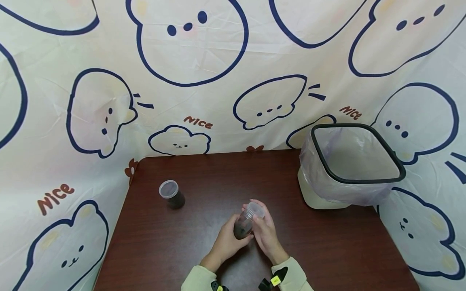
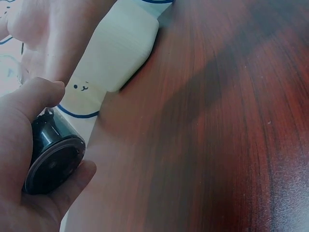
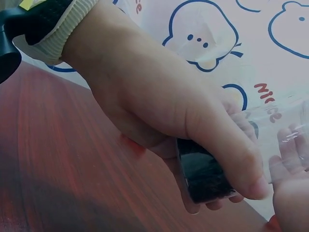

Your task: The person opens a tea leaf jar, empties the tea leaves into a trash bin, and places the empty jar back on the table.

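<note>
Both hands hold a clear plastic jar [image 1: 244, 226] with dark contents, tilted above the table. My left hand [image 1: 227, 240] wraps round its lower, dark end; the jar's round base shows in the left wrist view, between thumb and fingers. At the clear, round top end, my right hand [image 1: 267, 232] has its thumb in front and its fingers behind. The right wrist view catches the left hand [image 3: 145, 92] across the dark part, with the right hand [image 3: 292, 198] at the see-through end. A second jar [image 1: 172, 194], dark inside with a pale lid, stands upright left of the hands.
A brown wooden table [image 1: 196, 238] lies under the hands. At its back right stands a cream waste bin [image 1: 316, 194] with a dark rim and a thin bag liner. Behind hangs a white curtain [image 1: 218, 105] printed with blue bear outlines.
</note>
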Motion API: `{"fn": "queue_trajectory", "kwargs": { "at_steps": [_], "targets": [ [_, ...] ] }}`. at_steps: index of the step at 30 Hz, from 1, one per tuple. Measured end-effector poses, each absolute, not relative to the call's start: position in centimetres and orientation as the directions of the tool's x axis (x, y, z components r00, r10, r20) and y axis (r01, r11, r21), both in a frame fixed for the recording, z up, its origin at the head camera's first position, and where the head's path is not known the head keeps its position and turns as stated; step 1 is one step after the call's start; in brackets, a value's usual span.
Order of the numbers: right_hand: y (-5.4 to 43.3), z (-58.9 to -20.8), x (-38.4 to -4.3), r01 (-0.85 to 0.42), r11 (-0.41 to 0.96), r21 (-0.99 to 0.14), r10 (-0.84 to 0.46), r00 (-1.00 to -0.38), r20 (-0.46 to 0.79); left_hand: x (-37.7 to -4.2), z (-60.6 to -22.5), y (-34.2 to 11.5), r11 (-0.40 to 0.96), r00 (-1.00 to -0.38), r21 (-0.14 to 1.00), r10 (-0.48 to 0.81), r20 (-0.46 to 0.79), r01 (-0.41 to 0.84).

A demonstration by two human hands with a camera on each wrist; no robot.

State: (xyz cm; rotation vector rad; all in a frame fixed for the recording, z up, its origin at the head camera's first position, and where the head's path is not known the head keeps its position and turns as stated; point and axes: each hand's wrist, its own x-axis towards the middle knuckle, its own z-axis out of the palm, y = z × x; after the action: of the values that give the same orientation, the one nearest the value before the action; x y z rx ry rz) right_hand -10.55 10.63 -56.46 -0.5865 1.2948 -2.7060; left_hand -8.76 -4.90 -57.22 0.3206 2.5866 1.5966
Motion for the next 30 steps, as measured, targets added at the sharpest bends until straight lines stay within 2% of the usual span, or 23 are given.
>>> {"fn": "queue_trajectory", "kwargs": {
  "at_steps": [14,30],
  "targets": [
    [12.3,-55.8,-11.3,-0.126,-0.58,-0.805,-0.196,-0.938,0.287,-8.8,-57.5,-5.0,0.443,-0.976,0.884,0.207,0.065,0.153],
    [15.6,-55.2,-12.1,-0.155,-0.673,-0.723,-0.026,-0.972,0.233,-8.8,-57.6,-5.7,0.424,-0.979,0.894,0.194,0.065,0.144]
  ]
}}
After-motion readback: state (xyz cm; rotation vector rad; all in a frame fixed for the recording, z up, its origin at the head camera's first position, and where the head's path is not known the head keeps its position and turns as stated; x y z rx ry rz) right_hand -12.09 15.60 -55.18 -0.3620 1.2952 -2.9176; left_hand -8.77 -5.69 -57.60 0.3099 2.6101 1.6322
